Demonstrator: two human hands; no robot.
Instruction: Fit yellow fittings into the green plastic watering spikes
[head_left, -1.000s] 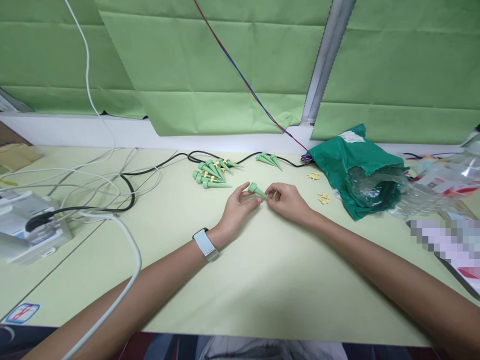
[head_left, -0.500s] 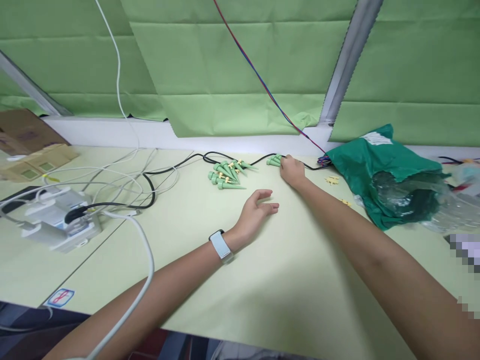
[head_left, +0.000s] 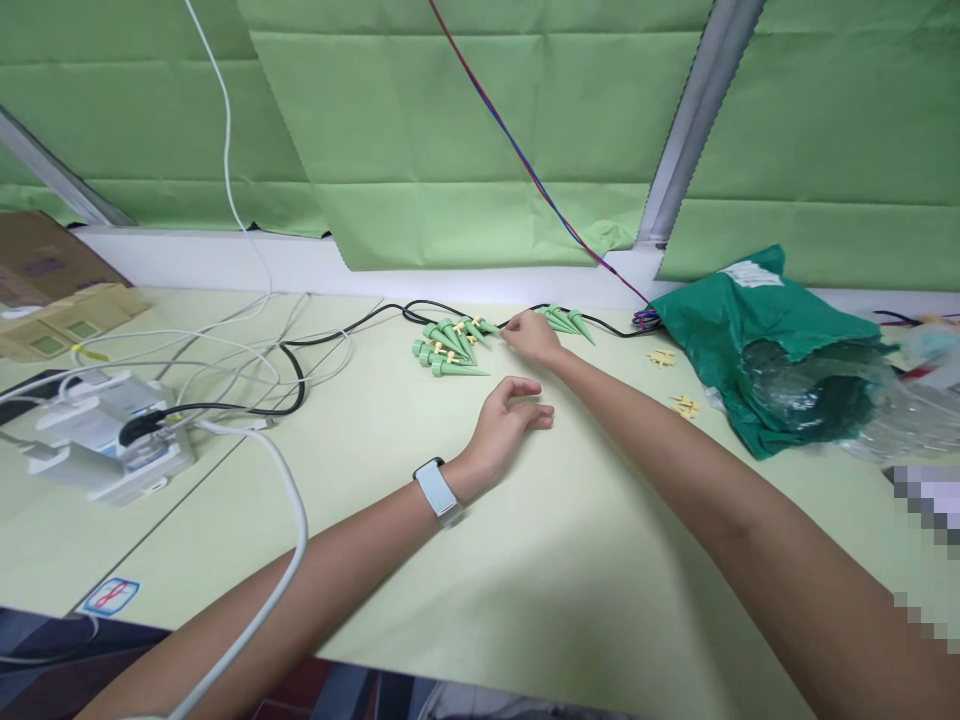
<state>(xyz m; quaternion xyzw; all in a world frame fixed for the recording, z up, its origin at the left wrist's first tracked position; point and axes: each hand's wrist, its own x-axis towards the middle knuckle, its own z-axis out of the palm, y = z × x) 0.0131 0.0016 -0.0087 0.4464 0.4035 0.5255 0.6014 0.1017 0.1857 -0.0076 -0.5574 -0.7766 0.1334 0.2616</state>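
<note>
Pale green worktop [head_left: 555, 540] set against a white ledge; green sheets [head_left: 480, 120] hang behind it. Left hand [head_left: 496, 435]: loosely open over the worktop, thumb and fingers apart, palm turned inward, nothing held. Right hand [head_left: 532, 338]: farther out, fingers drawn together at the pointed end of a green spike at the right edge of the main cluster [head_left: 450, 345]; grip on it cannot be told. Main cluster: several green spikes lying with small yellow pieces among them, points mostly toward the right. Second, smaller group of green spikes [head_left: 574, 322] just beyond and to the right of the right hand, lying near the black cable [head_left: 390, 308]. Two small piles of loose yellow pieces, one farther back [head_left: 661, 357], one nearer [head_left: 685, 406], both left of an open green bag [head_left: 720, 320] with clear plastic at its mouth. Far left: white power strip [head_left: 161, 460] with plugs and tangled white cables [head_left: 229, 150]; boxes [head_left: 90, 312] behind it. Watch [head_left: 438, 490] on left wrist.
</note>
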